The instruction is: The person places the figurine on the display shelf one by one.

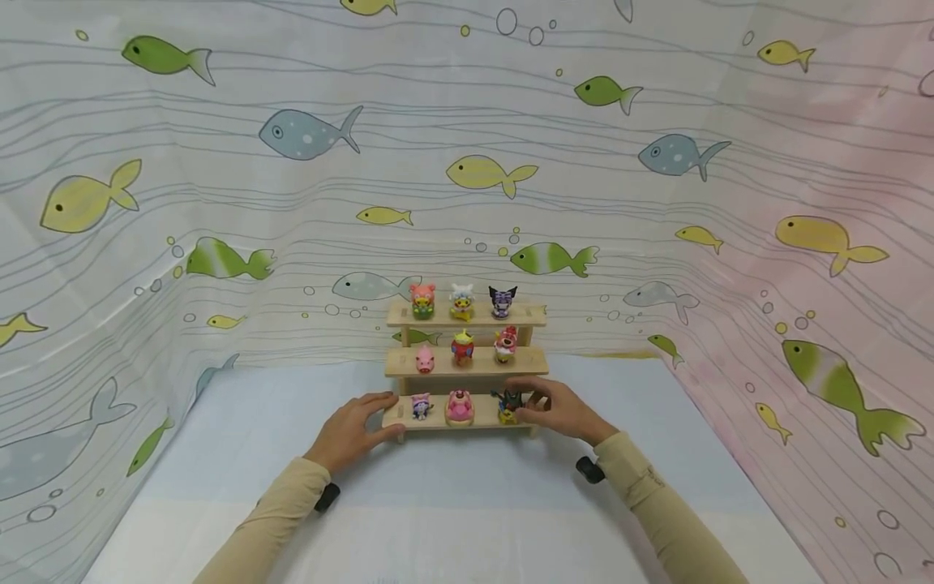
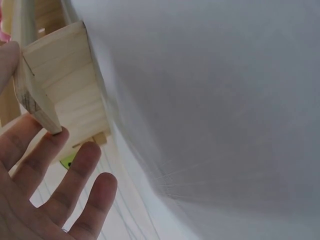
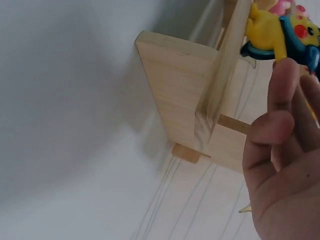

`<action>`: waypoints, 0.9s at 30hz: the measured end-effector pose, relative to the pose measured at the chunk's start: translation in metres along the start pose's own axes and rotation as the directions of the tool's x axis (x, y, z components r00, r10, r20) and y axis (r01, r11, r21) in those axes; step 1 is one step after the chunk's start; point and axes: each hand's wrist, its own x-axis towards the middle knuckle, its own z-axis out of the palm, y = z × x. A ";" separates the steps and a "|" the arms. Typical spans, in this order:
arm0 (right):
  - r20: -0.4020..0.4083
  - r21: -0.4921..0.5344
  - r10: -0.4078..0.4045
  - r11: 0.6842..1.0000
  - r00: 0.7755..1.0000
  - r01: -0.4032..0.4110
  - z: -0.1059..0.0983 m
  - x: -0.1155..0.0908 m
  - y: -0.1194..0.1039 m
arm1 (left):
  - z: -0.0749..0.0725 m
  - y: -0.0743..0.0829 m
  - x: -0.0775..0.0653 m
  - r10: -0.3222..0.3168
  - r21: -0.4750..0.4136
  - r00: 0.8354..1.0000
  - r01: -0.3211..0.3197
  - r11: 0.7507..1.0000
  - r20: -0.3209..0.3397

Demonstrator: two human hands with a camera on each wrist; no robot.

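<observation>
A three-tier wooden display shelf (image 1: 467,367) stands on the table with small toy figurines on its tiers. At the left end of its lowest board, my left hand (image 1: 351,431) grips the board's end between thumb and fingers; the left wrist view shows fingertips (image 2: 59,135) on the wood. My right hand (image 1: 560,408) pinches a yellow figurine with a dark hood (image 3: 270,37) at the right of the lowest tier, partly covering it in the head view. Beside it on that board are a pink figurine (image 1: 460,408) and a purple-and-white figurine (image 1: 421,407).
The middle tier holds a pink pig (image 1: 425,359), a red-and-blue figurine (image 1: 462,348) and a red-and-pink one (image 1: 506,345). Three more figurines, including a black-eared purple one (image 1: 502,302), line the top tier. A fish-patterned curtain (image 1: 438,122) rises behind the pale tabletop (image 1: 452,519).
</observation>
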 end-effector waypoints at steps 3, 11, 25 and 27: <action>-0.087 -0.064 0.007 0.998 0.996 -0.013 -0.001 -0.009 -0.001 | 0.000 -0.002 0.000 -0.004 0.003 1.000 0.004 1.000 -0.005; -0.296 -0.142 0.055 0.985 0.954 -0.101 0.003 -0.031 0.000 | -0.003 -0.010 -0.007 -0.010 0.015 1.000 0.010 1.000 0.010; -0.404 -0.412 0.043 0.883 0.914 -0.224 -0.015 -0.038 0.010 | -0.015 -0.003 -0.005 0.002 0.107 1.000 -0.001 0.994 -0.007; -0.398 -0.445 0.061 0.860 0.915 -0.251 -0.017 -0.037 0.011 | -0.021 -0.003 -0.002 -0.014 0.159 0.998 0.024 0.987 -0.064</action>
